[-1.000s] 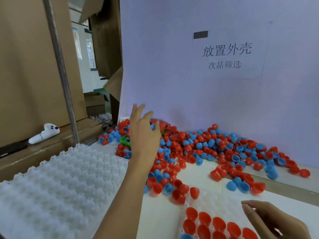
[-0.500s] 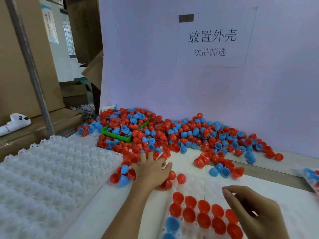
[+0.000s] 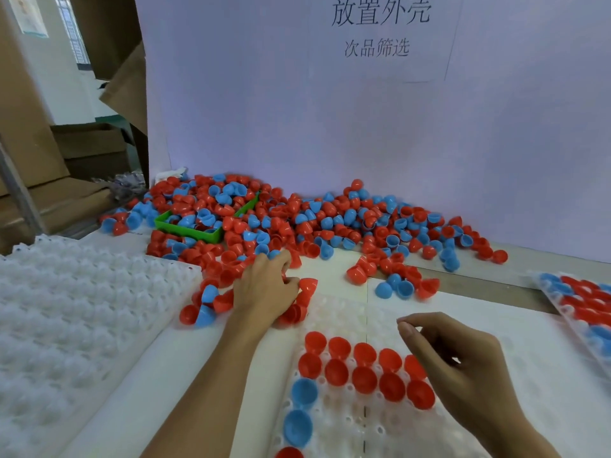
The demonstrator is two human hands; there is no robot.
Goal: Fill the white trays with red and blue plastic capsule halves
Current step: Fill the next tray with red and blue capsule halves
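Capsule halves (image 3: pixel 330 223), red and blue, lie heaped across the middle of the frame; a white tray (image 3: pixel 373 421) at bottom centre holds two red rows and a few blue. Left hand (image 3: pixel 267 289), fingers curled, rakes loose halves at the pile's near edge, a red half (image 3: pixel 307 285) at its fingertips. Right hand (image 3: pixel 456 358) hovers half-open and empty over the tray. Judged best practice: gather few, seat each open side up. Spare empty trays (image 3: pixel 76 319) sit lower left on the counter (image 3: pixel 185 368).
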